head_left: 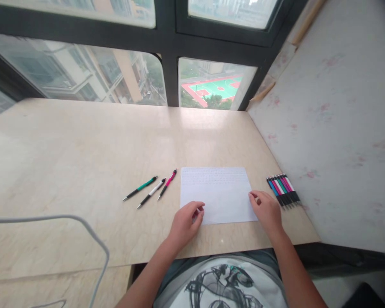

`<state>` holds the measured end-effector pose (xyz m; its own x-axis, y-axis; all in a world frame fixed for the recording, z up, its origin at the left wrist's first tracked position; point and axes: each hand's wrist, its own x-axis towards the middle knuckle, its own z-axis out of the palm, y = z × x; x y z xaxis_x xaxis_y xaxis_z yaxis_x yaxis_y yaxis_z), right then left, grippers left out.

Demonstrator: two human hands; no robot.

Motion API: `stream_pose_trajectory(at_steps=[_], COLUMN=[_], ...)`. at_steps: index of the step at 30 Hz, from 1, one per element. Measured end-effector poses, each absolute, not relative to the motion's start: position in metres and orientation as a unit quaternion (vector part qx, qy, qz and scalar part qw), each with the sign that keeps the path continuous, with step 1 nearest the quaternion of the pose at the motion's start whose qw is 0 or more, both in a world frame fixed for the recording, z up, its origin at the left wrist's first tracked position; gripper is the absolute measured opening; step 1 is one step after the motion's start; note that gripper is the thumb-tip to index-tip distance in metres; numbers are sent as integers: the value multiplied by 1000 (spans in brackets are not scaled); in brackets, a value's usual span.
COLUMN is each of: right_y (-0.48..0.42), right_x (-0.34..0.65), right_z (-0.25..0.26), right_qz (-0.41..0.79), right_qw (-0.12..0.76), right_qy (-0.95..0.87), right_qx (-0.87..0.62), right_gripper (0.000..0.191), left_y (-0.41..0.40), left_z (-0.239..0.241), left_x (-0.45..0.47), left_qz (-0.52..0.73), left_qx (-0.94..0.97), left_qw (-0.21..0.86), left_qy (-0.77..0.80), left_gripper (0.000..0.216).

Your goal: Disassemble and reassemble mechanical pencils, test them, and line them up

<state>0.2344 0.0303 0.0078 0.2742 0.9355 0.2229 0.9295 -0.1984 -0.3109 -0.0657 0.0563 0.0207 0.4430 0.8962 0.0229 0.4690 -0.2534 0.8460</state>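
Observation:
A white sheet of paper (221,201) lies flat on the table, with rows of small handwriting across its top part. My left hand (186,221) rests over the sheet's lower left corner, fingers loosely curled and a gap between thumb and forefinger, nothing between them. At the right edge of the paper, my right hand (267,210) has its thumb and forefinger closed on the margin. Left of the sheet lie three separate pens: a green and black pen (141,187), a white and black pen (151,193) and a pink and black pen (167,184).
A row of several coloured pens (282,190) lies side by side near the wall (340,141) on the right. A grey cable (83,222) loops over the left front of the pale table (83,145). Dark-framed windows (170,77) stand along the back.

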Motion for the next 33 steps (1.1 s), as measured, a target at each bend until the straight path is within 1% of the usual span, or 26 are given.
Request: stream_pose_trajectory(at_steps=[3, 6, 8, 11, 13, 16, 19, 23, 30, 33], right_y=[27, 21, 18, 16, 16, 18, 19, 20, 22, 23], right_x=[209, 194, 192, 195, 199, 202, 201, 199, 200, 199], right_z=[-3, -9, -11, -13, -13, -12, -9, -9, -8, -5], right_qz=[52, 57, 46, 40, 60, 101, 118, 132, 150, 161], right_qw=[229, 267, 305, 364, 390, 412, 423, 433, 452, 463], right_qy=[-666, -685, -669, -620, -587, -542, -530, -541, -529, -520], right_qx=[-708, -675, -676, -694, -707, -725, -725, -709, -703, -699], right_gripper=[31, 32, 32, 31, 31, 32, 31, 30, 27, 26], left_y=[58, 64, 69, 79, 85, 90, 92, 96, 110, 110], left_z=[22, 22, 22, 24, 28, 34, 37, 37, 42, 44], left_x=[-68, -76, -85, -103, -113, -121, -120, -115, -113, -114], left_qz=[303, 332, 337, 308, 273, 202, 138, 89, 65, 89], left_qx=[711, 694, 697, 708, 719, 726, 737, 740, 734, 723], left_qw=[429, 407, 356, 235, 132, 54, 28, 6, 7, 20], left_qy=[468, 492, 523, 591, 625, 655, 661, 666, 676, 685], left_gripper=[22, 21, 21, 22, 24, 26, 26, 28, 32, 36])
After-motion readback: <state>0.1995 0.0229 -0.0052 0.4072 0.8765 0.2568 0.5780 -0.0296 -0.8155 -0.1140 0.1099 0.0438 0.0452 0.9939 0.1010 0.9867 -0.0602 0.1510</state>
